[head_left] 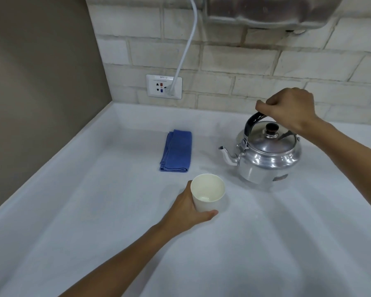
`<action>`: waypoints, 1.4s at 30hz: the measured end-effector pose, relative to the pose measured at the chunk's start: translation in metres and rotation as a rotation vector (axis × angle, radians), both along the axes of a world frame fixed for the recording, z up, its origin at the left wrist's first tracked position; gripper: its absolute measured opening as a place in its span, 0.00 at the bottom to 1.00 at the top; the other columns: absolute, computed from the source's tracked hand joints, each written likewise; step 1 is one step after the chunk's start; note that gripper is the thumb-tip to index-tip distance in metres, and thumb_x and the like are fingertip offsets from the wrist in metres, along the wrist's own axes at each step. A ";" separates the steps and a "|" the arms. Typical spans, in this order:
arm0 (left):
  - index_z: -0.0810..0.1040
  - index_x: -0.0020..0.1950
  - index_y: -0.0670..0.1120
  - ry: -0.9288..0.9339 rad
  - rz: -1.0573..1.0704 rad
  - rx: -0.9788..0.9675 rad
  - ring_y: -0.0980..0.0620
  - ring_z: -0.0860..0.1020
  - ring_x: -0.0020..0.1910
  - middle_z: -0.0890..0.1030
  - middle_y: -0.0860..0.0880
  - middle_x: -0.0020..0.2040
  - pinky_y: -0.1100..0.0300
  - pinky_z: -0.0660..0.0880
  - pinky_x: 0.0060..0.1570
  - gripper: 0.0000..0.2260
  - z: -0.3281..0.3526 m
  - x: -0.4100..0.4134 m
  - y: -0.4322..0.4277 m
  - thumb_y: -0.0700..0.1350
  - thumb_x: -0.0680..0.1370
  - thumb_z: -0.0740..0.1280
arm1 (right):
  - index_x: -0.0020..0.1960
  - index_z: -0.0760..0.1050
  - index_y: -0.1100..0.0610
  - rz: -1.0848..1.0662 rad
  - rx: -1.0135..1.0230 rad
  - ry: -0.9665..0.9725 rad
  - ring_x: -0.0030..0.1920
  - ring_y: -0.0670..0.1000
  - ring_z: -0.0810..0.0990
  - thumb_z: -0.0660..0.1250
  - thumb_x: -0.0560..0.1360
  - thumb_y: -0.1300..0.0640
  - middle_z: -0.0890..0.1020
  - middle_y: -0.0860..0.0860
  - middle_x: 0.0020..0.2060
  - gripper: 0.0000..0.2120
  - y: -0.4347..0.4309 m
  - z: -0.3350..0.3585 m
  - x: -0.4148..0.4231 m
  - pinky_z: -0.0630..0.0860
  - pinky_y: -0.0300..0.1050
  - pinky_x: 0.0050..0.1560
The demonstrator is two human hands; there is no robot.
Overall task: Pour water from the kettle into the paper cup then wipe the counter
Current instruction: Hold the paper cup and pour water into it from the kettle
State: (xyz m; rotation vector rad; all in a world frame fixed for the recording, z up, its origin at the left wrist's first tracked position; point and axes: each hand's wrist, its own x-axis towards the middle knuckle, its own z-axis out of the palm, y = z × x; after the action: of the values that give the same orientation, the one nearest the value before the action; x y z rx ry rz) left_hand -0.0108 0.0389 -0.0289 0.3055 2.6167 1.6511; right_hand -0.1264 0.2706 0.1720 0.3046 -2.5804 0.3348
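Note:
A silver metal kettle (268,159) with a black knob stands on the white counter (116,232), spout pointing left. My right hand (287,110) is closed around its black handle from above. A white paper cup (208,192) stands upright in front of the kettle's spout, a little to the left. My left hand (189,211) wraps around the cup's left side and base. A folded blue cloth (176,151) lies flat on the counter behind the cup, apart from both hands.
A wall socket (163,86) with a white cable plugged in sits on the tiled back wall. A brown side wall (41,82) closes the left edge. A metal appliance (272,11) hangs above the kettle.

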 end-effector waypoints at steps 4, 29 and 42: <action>0.63 0.62 0.60 0.004 0.001 -0.009 0.56 0.72 0.59 0.75 0.56 0.59 0.55 0.72 0.59 0.34 -0.002 -0.001 -0.001 0.60 0.61 0.75 | 0.21 0.58 0.56 0.050 0.112 0.045 0.23 0.52 0.57 0.59 0.67 0.45 0.58 0.50 0.16 0.22 -0.012 0.006 0.025 0.57 0.40 0.29; 0.63 0.63 0.61 0.039 -0.004 0.019 0.65 0.74 0.55 0.76 0.60 0.57 0.75 0.71 0.46 0.35 -0.004 -0.002 -0.001 0.60 0.61 0.76 | 0.19 0.64 0.59 0.231 0.445 0.218 0.22 0.52 0.55 0.54 0.68 0.46 0.57 0.52 0.16 0.24 -0.048 0.028 0.079 0.49 0.36 0.28; 0.63 0.64 0.62 0.027 -0.005 0.026 0.62 0.74 0.56 0.75 0.61 0.58 0.70 0.72 0.48 0.35 -0.004 -0.001 -0.001 0.61 0.61 0.75 | 0.21 0.57 0.56 0.225 0.547 0.275 0.24 0.52 0.52 0.53 0.69 0.48 0.48 0.48 0.18 0.21 -0.054 0.041 0.089 0.47 0.36 0.30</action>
State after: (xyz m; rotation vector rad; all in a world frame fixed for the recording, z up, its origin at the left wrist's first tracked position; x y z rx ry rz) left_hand -0.0115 0.0380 -0.0332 0.3369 2.6132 1.6922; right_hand -0.0370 0.2165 0.2134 0.7787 -2.3215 -0.3285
